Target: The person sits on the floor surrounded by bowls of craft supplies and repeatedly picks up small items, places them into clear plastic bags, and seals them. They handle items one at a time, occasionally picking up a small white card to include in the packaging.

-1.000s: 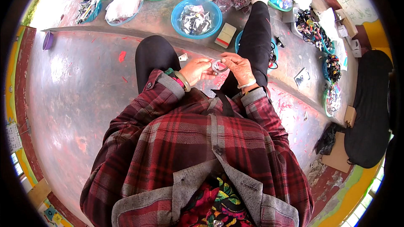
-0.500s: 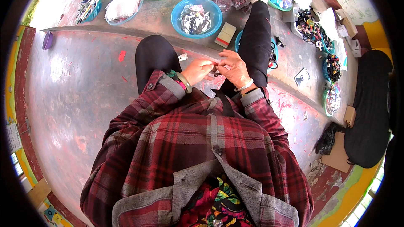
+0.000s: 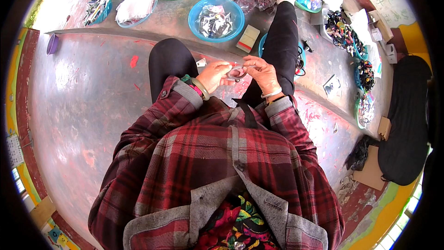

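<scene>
Between my knees, both hands hold a small see-through item [image 3: 237, 72] that looks like a clear plastic packet with something dark at its lower edge. My left hand [image 3: 214, 76] pinches its left side, where a bit of red shows near the fingertips. The fingers of my right hand [image 3: 262, 74] are closed on the right side, thumb and index finger together. What lies inside the item is too small to make out. A small white piece [image 3: 201, 62] lies on the floor just beyond my left hand.
Ahead stands a blue basin [image 3: 192, 18] of small packets, beside a cream box with a red stripe [image 3: 248, 38]. Another blue basin [image 3: 262, 45] is partly hidden by my right leg. Baskets of cords [image 3: 365, 74] line the right. A purple cup [image 3: 52, 45] stands far left.
My hands have drawn slightly apart, and the clear item now shows stretched between them. Before, the fingertips were close together and mostly hid it.
</scene>
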{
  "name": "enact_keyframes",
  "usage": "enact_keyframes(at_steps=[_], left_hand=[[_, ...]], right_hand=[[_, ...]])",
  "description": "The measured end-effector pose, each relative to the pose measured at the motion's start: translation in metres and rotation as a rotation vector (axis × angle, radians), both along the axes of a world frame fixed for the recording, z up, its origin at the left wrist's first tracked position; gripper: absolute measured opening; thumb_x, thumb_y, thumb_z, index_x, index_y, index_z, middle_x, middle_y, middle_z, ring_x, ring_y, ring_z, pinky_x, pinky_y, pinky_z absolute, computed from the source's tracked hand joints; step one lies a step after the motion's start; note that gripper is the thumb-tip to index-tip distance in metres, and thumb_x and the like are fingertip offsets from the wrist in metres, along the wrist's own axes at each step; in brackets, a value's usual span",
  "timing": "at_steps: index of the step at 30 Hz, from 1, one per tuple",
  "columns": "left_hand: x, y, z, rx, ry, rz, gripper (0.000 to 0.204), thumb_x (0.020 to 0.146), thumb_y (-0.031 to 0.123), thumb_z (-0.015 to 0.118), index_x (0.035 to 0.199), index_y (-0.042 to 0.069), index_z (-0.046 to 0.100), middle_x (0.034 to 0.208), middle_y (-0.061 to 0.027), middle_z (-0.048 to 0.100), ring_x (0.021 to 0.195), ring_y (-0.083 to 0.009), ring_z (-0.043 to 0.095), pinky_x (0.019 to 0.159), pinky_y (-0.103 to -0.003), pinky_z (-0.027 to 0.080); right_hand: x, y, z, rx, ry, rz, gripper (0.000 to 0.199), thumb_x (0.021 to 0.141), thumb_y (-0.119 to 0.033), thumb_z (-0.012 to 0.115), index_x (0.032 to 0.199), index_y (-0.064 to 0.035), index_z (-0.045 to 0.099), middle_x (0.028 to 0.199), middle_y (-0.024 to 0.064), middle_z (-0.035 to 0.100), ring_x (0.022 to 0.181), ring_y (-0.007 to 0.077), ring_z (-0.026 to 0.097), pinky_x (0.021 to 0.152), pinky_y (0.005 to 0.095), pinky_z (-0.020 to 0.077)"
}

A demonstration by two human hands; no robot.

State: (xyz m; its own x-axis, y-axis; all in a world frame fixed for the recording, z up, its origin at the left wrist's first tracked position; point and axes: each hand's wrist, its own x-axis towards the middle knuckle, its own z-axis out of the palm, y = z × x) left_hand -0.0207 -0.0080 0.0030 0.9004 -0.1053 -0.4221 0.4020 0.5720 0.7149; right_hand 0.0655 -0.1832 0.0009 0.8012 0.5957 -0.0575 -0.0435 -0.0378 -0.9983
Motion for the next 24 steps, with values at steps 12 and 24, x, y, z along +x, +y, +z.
enact_keyframes(at_steps=[12, 24], left_hand=[[-0.002, -0.002, -0.002, 0.073, -0.019, -0.046, 0.027, 0.090, 0.018, 0.043, 0.108, -0.001, 0.051, 0.103, -0.0080, 0.055, 0.092, -0.0157, 0.056, 0.060, -0.028, 0.054], [-0.002, -0.007, 0.000, 0.314, -0.079, -0.122, 0.030, 0.091, 0.020, 0.043, 0.114, 0.002, 0.050, 0.107, -0.0048, 0.055, 0.097, -0.0117, 0.053, 0.049, -0.021, 0.049]], right_hand=[[-0.004, 0.006, 0.015, -0.194, -0.627, 0.059, 0.013, 0.060, -0.007, 0.068, 0.072, -0.0107, 0.068, 0.104, 0.0095, 0.057, 0.109, 0.0275, 0.045, 0.088, 0.0356, 0.0377], [-0.008, 0.010, 0.024, -0.289, -0.821, 0.135, 0.011, 0.061, -0.008, 0.064, 0.072, -0.0089, 0.066, 0.107, 0.0134, 0.055, 0.111, 0.0324, 0.043, 0.090, 0.0384, 0.0365]])
